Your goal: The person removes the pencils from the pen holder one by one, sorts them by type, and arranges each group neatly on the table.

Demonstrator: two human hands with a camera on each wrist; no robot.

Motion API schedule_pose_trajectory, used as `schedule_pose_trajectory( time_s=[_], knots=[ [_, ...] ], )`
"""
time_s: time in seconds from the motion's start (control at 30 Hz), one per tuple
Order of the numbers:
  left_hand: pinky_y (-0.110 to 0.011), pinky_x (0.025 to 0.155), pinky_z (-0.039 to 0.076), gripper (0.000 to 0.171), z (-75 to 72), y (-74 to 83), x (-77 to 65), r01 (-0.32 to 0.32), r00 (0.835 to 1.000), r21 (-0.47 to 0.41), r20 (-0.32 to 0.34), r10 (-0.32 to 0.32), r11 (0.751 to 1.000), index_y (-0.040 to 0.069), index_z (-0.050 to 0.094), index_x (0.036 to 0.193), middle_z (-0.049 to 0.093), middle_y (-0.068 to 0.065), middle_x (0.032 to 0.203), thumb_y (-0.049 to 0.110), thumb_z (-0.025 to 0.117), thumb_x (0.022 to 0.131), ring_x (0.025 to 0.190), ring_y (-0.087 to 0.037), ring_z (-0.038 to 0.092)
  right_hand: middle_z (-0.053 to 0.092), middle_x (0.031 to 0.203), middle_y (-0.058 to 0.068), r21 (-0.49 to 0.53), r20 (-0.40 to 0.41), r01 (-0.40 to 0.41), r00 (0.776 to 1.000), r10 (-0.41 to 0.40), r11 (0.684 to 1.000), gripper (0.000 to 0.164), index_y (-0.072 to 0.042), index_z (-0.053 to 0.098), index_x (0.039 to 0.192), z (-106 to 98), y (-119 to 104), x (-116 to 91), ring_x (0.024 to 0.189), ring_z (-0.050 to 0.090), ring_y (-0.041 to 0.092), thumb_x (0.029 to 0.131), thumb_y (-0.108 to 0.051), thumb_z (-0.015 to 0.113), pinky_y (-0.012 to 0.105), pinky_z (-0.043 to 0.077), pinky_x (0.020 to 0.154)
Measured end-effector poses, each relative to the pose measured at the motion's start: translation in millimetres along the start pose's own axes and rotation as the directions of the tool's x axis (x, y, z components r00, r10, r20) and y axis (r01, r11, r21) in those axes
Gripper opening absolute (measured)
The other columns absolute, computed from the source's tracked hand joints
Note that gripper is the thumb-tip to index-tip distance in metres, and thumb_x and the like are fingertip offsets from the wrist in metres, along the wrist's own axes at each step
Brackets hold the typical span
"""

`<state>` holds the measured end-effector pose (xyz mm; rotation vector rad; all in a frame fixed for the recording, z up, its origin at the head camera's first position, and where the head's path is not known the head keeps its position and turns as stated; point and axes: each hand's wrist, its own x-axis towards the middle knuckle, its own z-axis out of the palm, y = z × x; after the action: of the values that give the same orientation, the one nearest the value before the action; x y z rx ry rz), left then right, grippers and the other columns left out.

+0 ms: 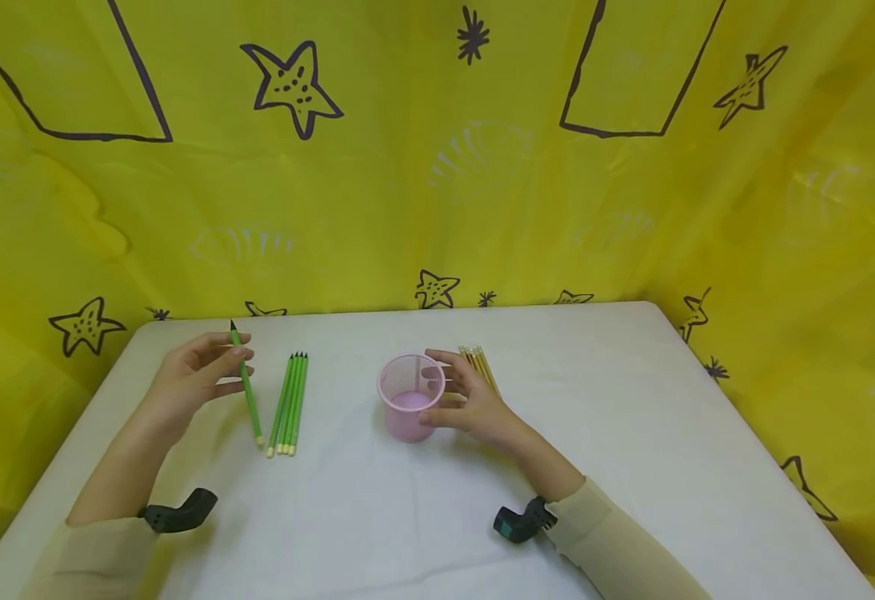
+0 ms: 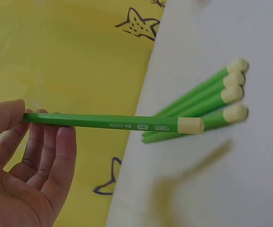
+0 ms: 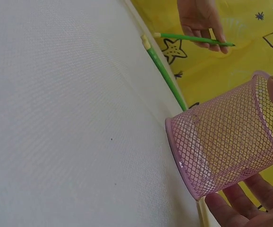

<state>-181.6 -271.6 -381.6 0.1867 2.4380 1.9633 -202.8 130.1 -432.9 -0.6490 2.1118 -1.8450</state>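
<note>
My left hand [image 1: 201, 375] pinches a green pencil [image 2: 103, 122] between thumb and fingers near its dark tip. The tip points up and the cream-coloured end hangs down, above the table. Close by on the right lies a row of several green pencils [image 1: 292, 404], dark tips towards the far edge. My right hand [image 1: 471, 400] holds a pink mesh pencil cup [image 1: 411, 423] by its right side, thumb near the rim and fingers around the back. Upright, with its mouth facing up, the cup is at the middle of the table.
Several gold-coloured pencils [image 1: 480, 362] lie behind my right hand, partly hidden by it. Everything is on a white-covered table [image 1: 377, 533]. A yellow curtain [image 1: 377, 192] with drawn starfish hangs behind the table and along both sides.
</note>
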Motion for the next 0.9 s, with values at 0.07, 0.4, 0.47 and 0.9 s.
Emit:
schedule_pose_trajectory(
  time_s=[0.07,0.4,0.47,0.9],
  knots=[
    [-0.025,0.079,0.061,0.028,-1.8,-6.5,1.9,0.032,0.999,0.051,0.007,-0.033,0.998,0.013,0.058,0.127,0.066,0.017,0.108,0.025,0.059,0.101,0.093,-0.008,0.069,0.048,0.146,0.021,-0.001,0.001,0.001,1.0,-0.001,1.0,0.09,-0.01,0.034,0.152,0,1,0,0.131,0.05,0.04,0.077,-0.007,0.085,0.047,0.051,0.104],
    [-0.029,0.086,0.06,0.056,1.2,-34.7,14.2,0.214,0.973,0.217,0.035,-0.227,0.952,-0.006,0.042,0.144,0.055,-0.026,0.138,0.031,0.054,0.104,0.098,-0.007,0.064,0.049,0.144,0.017,0.004,-0.014,-0.034,0.999,0.034,0.999,0.089,-0.02,0.039,0.15,0,2,-1,0.13,0.051,0.038,0.076,-0.004,0.085,0.048,0.05,0.105],
    [-0.027,0.085,0.06,0.058,2.7,-38.6,18.3,0.256,0.962,0.242,0.033,-0.272,0.936,-0.006,0.042,0.144,0.055,-0.027,0.137,0.033,0.055,0.103,0.097,-0.007,0.063,0.049,0.144,0.016,-0.001,-0.016,-0.038,0.999,0.038,0.999,0.089,-0.02,0.038,0.15,0,1,-1,0.13,0.051,0.037,0.077,-0.005,0.085,0.047,0.05,0.105],
    [-0.025,0.072,0.06,0.055,12.1,-46.3,42.1,0.369,0.922,0.314,-0.007,-0.386,0.875,-0.003,0.045,0.144,0.061,-0.019,0.118,0.029,0.058,0.101,0.085,-0.017,0.061,0.05,0.144,0.016,-0.009,-0.015,-0.026,1.0,0.025,1.0,0.091,-0.015,0.037,0.151,3,-2,6,0.131,0.051,0.036,0.076,-0.005,0.086,0.046,0.05,0.104]
  ],
)
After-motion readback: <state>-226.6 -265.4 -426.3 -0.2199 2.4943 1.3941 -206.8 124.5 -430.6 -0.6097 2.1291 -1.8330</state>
